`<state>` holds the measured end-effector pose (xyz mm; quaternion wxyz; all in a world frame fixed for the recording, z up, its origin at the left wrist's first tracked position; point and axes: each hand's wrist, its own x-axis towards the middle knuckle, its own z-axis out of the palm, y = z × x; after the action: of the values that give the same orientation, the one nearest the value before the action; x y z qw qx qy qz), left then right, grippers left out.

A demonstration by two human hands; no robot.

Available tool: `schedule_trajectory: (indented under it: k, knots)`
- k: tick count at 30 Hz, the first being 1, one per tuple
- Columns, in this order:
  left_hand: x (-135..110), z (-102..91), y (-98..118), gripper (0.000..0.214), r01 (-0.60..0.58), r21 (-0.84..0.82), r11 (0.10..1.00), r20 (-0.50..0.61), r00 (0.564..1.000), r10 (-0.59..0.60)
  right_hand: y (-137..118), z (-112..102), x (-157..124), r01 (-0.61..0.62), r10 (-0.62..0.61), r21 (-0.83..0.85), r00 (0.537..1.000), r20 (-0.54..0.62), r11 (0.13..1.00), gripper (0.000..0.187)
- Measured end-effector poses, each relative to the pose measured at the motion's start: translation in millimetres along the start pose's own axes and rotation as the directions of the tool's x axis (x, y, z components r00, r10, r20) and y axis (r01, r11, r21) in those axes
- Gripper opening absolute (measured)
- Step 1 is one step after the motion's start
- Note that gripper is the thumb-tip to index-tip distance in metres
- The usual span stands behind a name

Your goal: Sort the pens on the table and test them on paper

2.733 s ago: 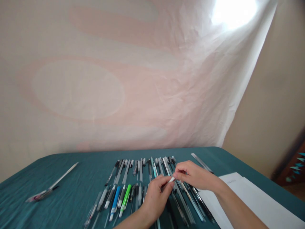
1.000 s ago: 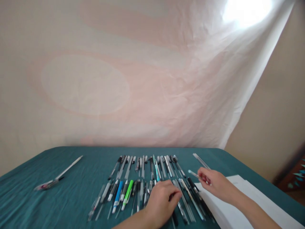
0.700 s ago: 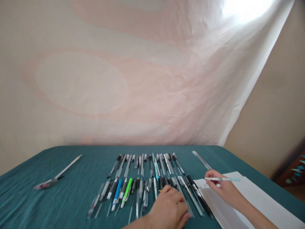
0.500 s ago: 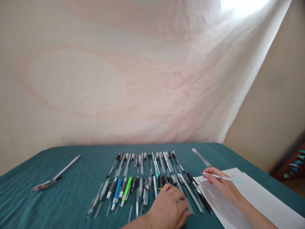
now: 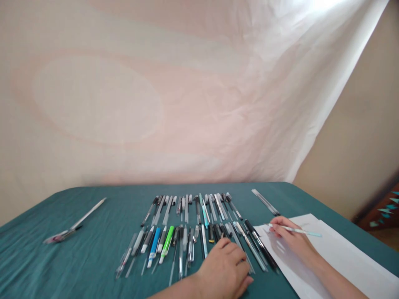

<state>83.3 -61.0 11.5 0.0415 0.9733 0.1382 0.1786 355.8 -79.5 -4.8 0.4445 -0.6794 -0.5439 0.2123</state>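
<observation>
A slim white and light-blue pen is pinched in my right hand. This hand hovers over or rests on white paper; which one, I cannot tell. The pen lies nearly level, its narrow end pointing left. My left hand is curled palm down over the near row of pens, fingers close together. Its fingertips and anything under them are hidden. Beside it on the left lie a white and light-blue pen and a black pen with a yellow tip. On its right are a whitish pen and a black pen.
A far row of pens lies across the green tablecloth. In the near row are a blue pen and a green pen. Thin clear rods lie beyond the paper. A long white stick lies at far left.
My left hand has shifted slightly right and toward me, showing more of the yellow-tipped pen. My right hand has moved a little right with its pen. The view has tilted slightly.
</observation>
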Motion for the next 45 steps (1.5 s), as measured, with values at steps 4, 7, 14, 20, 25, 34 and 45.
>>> schedule_trajectory:
  k: [4,7,14,20,25,34,45]
  knots:
    - [0.0,-1.1,0.3,0.025,-0.009,-0.003,1.000,0.018,1.000,0.009,-0.7,1.0,-1.2,-0.009,0.009,-0.009,1.000,0.008,1.000,0.014]
    - [0.2,-2.8,0.6,0.027,-0.019,-0.001,1.000,0.034,0.999,0.019,-1.0,1.9,-1.8,-0.011,0.011,0.004,1.000,0.012,1.000,0.016]
    - [0.8,-4.8,0.7,0.028,-0.024,-0.009,1.000,0.049,0.999,0.024,-2.3,1.8,-4.1,0.001,-0.002,0.007,1.000,0.030,1.000,0.016]
    - [0.8,-8.9,2.5,0.032,-0.004,-0.011,1.000,0.076,0.997,0.005,6.6,2.6,-1.9,0.008,-0.008,-0.028,1.000,-0.005,1.000,0.013]
    - [1.2,-14.4,4.3,0.034,-0.016,-0.025,1.000,0.086,0.996,0.018,14.4,3.1,2.0,0.033,-0.035,-0.064,0.999,-0.042,0.997,0.016]
    - [3.2,-16.1,5.8,0.029,-0.003,-0.051,0.999,0.062,0.998,0.007,18.0,3.5,4.8,0.020,-0.023,-0.056,0.998,-0.061,0.998,0.018]
    - [3.6,-17.3,6.8,0.028,-0.009,-0.016,1.000,0.079,0.997,0.010,19.2,4.4,3.5,0.013,-0.017,-0.057,0.998,-0.068,0.998,0.022]
